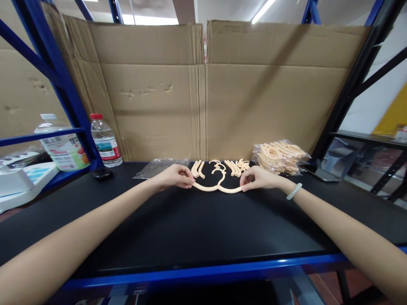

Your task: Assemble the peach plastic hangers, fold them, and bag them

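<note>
A beige curved piece (205, 187) lies on the black table, its outer end pinched by my left hand (178, 176). My right hand (258, 178) pinches the outer end of a second beige curved piece (229, 190). The two pieces meet in the middle, where a hook-shaped beige piece (221, 178) rises from the joint toward the back. Behind them sit several loose curved strips (198, 169) on the left and more strips (233, 168) on the right. Small beige parts (243, 164) are heaped beside the right strips.
Plastic-wrapped beige parts (280, 157) are stacked at back right, near a phone-like flat object (321, 173). A clear plastic bag (160, 168) lies at back left. Further left are a black object (102, 173), a red-capped bottle (106, 144) and a larger bottle (65, 148). Cardboard (152, 97) walls the back.
</note>
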Demonstrator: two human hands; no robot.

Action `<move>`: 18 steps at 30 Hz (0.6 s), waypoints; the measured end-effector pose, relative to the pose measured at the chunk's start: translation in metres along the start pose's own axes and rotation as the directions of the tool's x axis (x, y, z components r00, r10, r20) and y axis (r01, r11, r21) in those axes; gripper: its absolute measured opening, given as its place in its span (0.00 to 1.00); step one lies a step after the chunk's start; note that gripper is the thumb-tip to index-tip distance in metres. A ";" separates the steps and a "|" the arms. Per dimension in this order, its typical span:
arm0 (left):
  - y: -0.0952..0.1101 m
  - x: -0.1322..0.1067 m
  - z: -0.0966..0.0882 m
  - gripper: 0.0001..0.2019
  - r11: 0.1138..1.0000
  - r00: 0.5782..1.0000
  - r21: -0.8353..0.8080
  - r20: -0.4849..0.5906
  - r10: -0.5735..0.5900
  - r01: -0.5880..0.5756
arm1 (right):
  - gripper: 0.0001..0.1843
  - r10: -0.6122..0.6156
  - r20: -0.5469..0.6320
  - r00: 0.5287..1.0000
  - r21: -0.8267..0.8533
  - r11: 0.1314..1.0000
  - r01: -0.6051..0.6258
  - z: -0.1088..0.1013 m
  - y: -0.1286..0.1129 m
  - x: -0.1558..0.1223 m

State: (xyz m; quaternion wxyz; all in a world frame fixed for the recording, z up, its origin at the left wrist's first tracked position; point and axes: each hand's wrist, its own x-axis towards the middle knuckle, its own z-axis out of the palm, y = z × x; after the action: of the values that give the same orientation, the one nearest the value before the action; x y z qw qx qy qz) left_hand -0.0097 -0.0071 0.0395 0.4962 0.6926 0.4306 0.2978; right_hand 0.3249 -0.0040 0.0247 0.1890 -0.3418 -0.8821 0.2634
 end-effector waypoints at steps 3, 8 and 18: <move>0.001 -0.001 -0.002 0.04 0.896 0.975 0.386 0.091 0.200 -0.220 | 0.12 -0.025 -0.001 1.000 -0.089 0.996 0.025 0.001 0.000 0.000; 0.000 -0.003 0.005 0.05 0.650 0.878 0.598 0.242 0.412 -0.469 | 0.10 0.013 0.001 1.000 -0.162 0.987 -0.013 0.003 -0.004 0.000; 0.013 -0.009 0.018 0.06 0.567 0.808 0.639 0.151 0.570 -0.519 | 0.09 0.000 -0.073 0.997 -0.235 0.972 -0.017 0.000 -0.012 0.002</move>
State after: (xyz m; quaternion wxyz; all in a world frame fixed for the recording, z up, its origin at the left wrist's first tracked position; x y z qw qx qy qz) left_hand 0.0047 -0.0249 0.0460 0.0900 0.9074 0.2894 0.2911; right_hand 0.3175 -0.0105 0.0323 0.1778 -0.3750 -0.8982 0.1453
